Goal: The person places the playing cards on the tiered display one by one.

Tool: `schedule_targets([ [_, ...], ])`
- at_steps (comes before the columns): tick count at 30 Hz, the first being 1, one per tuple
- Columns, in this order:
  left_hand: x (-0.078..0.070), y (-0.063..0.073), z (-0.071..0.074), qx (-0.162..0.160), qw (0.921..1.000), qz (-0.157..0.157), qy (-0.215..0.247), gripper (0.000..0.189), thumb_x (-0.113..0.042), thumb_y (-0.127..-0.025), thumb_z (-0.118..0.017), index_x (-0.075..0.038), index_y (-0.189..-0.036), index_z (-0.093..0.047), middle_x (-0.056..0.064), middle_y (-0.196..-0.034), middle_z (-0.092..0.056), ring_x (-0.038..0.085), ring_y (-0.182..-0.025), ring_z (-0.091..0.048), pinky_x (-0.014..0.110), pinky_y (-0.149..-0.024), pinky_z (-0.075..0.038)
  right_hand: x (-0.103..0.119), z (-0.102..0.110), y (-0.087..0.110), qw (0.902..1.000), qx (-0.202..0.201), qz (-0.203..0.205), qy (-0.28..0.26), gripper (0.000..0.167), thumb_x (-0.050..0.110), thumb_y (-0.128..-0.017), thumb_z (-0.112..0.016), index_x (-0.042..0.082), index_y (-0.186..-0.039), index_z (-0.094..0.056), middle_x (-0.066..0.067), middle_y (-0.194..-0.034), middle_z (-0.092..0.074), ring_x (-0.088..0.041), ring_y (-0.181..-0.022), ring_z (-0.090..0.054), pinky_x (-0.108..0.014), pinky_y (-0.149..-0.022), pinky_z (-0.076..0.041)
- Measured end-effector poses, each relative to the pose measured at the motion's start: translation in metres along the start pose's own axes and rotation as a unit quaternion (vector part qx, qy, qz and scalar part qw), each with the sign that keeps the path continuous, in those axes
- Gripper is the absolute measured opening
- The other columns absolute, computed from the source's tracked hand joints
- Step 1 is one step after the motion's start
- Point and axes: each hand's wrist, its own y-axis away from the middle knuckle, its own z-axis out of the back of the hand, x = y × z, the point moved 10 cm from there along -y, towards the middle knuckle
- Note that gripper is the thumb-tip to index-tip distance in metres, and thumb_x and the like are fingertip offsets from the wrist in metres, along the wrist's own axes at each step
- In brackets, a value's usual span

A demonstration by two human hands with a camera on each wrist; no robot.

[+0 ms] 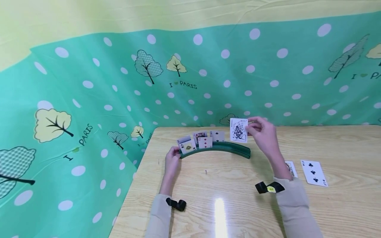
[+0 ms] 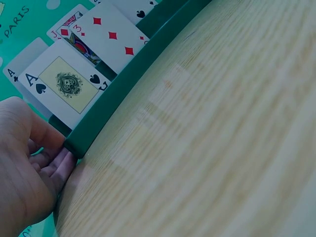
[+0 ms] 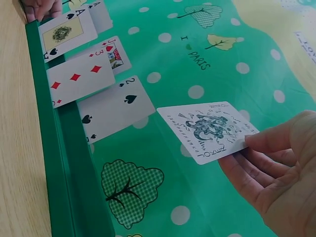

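My right hand pinches a black-and-white joker card between thumb and fingers. The joker is up in the air above the right part of a curved green card holder, its face toward me. At the holder's left end, my left hand grips the tip with thumb and fingers. Upright in the holder's front row stand the ace of spades and the three of diamonds. Behind them, partly covered, are another ace, the jack of diamonds and the two of spades.
On the wooden table to the right lies the three of clubs face up. Beside it another card is partly hidden by my right forearm. A green dotted cloth hangs behind the table and along its left side.
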Motion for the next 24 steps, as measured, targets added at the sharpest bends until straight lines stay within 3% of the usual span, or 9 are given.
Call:
schedule_targets([
  [12,0.002,-0.001,-0.002,0.004,1.0000,0.004,0.002,0.036,0.009,-0.090,-0.047,0.009,-0.124,-0.059,0.027,-0.123,-0.062,0.038,-0.114,-0.059,0.052,-0.102,-0.046,-0.004,-0.011,-0.001,0.9998,0.017,-0.002,-0.009,0.022,-0.002,-0.096,-0.067,-0.012,-0.115,-0.063,-0.027,-0.103,-0.070,-0.005,-0.078,-0.068,-0.024,-0.074,-0.060],
  [15,-0.012,0.007,-0.002,0.007,0.9999,0.007,-0.002,0.036,0.010,-0.090,-0.046,0.012,-0.123,-0.058,0.030,-0.122,-0.062,0.041,-0.114,-0.058,0.053,-0.103,-0.046,-0.006,-0.014,0.000,0.9997,0.024,0.001,-0.007,0.021,-0.002,-0.096,-0.067,-0.011,-0.114,-0.063,-0.026,-0.102,-0.071,-0.009,-0.079,-0.070,-0.025,-0.075,-0.060],
  [18,-0.029,0.014,-0.001,0.007,0.9999,-0.004,-0.014,0.034,0.011,-0.089,-0.046,0.014,-0.120,-0.058,0.031,-0.117,-0.062,0.043,-0.110,-0.059,0.046,-0.096,-0.050,-0.007,-0.017,0.000,0.9995,0.030,0.004,-0.006,0.020,-0.001,-0.096,-0.068,-0.011,-0.113,-0.063,-0.025,-0.101,-0.071,-0.011,-0.081,-0.070,-0.024,-0.074,-0.059],
  [21,-0.022,0.011,0.000,-0.001,0.9998,-0.009,-0.017,0.033,0.009,-0.089,-0.047,0.013,-0.119,-0.060,0.029,-0.115,-0.064,0.040,-0.108,-0.060,0.035,-0.088,-0.050,-0.008,-0.020,0.000,0.9993,0.036,0.004,-0.004,0.020,0.000,-0.096,-0.067,-0.010,-0.113,-0.063,-0.025,-0.101,-0.071,-0.019,-0.085,-0.072,-0.025,-0.075,-0.060],
  [24,-0.002,0.000,-0.001,-0.007,0.9999,-0.002,-0.013,0.035,0.008,-0.090,-0.048,0.011,-0.122,-0.061,0.027,-0.118,-0.064,0.036,-0.110,-0.060,0.032,-0.087,-0.048,-0.010,-0.025,0.000,0.9991,0.042,0.003,0.000,0.019,-0.001,-0.096,-0.067,-0.010,-0.112,-0.063,-0.025,-0.101,-0.072,-0.027,-0.088,-0.073,-0.028,-0.076,-0.060],
])
